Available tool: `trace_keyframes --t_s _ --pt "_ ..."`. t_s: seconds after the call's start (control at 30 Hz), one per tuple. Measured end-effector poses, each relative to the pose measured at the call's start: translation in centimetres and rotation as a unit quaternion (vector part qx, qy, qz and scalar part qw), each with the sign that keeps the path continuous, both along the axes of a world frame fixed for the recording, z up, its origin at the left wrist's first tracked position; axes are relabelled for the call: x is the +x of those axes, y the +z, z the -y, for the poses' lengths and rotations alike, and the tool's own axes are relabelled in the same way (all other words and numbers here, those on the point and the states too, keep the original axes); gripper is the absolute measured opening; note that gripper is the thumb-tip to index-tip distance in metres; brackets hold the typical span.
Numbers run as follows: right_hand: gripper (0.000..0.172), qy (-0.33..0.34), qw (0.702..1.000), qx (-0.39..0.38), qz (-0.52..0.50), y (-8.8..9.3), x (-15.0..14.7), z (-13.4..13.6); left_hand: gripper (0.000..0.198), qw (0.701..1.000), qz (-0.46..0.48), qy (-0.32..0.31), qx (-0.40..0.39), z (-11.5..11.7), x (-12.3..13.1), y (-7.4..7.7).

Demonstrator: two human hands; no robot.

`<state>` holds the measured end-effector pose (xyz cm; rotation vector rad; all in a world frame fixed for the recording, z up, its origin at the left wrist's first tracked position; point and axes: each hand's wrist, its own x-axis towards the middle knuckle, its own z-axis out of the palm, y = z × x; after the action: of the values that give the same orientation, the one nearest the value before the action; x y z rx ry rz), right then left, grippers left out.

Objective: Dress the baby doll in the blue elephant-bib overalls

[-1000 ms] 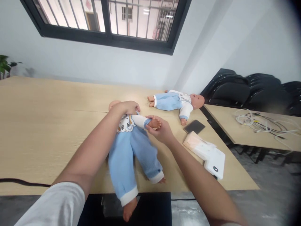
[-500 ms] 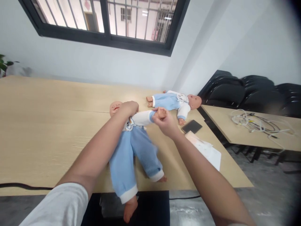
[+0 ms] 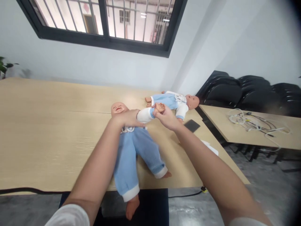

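A baby doll (image 3: 127, 157) in blue trousers and a white top with blue cuffs lies on its back on the table. One of its feet hangs past the front edge. My left hand (image 3: 129, 118) lies across the doll's chest and is closed around its upper sleeve near the shoulder; some fingers are hidden. My right hand (image 3: 168, 117) grips the doll's wrist at the cuff, with the small plastic hand showing above my fingers. Between my hands the doll's arm is stretched out to the right.
A second doll (image 3: 166, 99) in similar clothes lies farther back. A dark phone (image 3: 192, 126) and white paper (image 3: 210, 147) are on the table (image 3: 47, 135) at the right. Tangled cables (image 3: 254, 122) cover part of another table; black chairs (image 3: 223, 94) stand behind.
My left hand has moved from beside the doll's face down to its upper arm, uncovering the face. My right hand keeps its hold on the wrist.
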<state>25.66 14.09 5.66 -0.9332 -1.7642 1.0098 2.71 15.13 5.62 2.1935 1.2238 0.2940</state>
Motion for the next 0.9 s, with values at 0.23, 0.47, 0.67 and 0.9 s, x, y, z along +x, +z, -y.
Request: trace_keyframes --t_s 0.23,0.47,0.67,0.9 --pt "0.030 0.059 0.997 -0.037 0.042 1.8 2.1 -1.2 0.093 0.972 -0.027 0.142 0.186 3.1 2.0 -5.4" --pt "0.035 -0.017 0.959 -0.213 -0.183 -4.0 5.2 -1.8 0.080 0.980 0.024 0.098 0.174 3.8 1.3 -6.5" --pt "0.029 -0.087 0.905 -0.288 -0.302 -9.4 3.7 1.5 0.032 0.945 0.140 0.187 0.230 7.4 0.6 -6.6" --pt "0.025 -0.048 0.894 -0.386 -0.223 -11.9 1.9 8.2 0.034 0.839 0.338 0.420 0.067 17.4 -1.4 -11.9"
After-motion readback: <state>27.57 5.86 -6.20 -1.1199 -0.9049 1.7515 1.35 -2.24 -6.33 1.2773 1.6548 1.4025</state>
